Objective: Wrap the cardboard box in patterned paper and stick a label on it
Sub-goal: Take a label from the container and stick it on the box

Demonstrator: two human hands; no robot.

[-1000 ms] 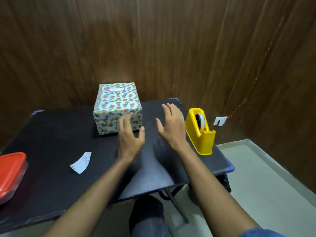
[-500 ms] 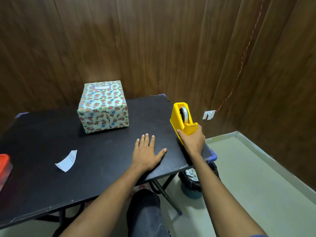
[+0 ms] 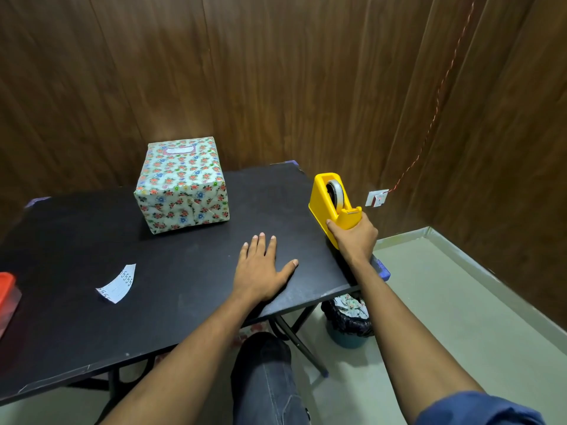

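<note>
The box [image 3: 181, 187], wrapped in floral patterned paper, stands at the back of the black table [image 3: 76, 317]. A white label with a pink border [image 3: 179, 149] is stuck on its top near the far edge. My left hand [image 3: 262, 269] lies flat on the table in front of the box, fingers spread, holding nothing. My right hand [image 3: 354, 236] grips the near end of a yellow tape dispenser [image 3: 329, 200] at the table's right edge.
A curled white paper strip [image 3: 118, 283] lies on the table's left part. A red-lidded container [image 3: 7, 294] sits at the far left edge. Under the table's right corner stands a bin with a black liner [image 3: 348, 320]. Wood-panelled walls close in behind and right.
Both hands left the box. The left settled flat on the table, and the right took hold of the tape dispenser, where it still rests. The view shifted right.
</note>
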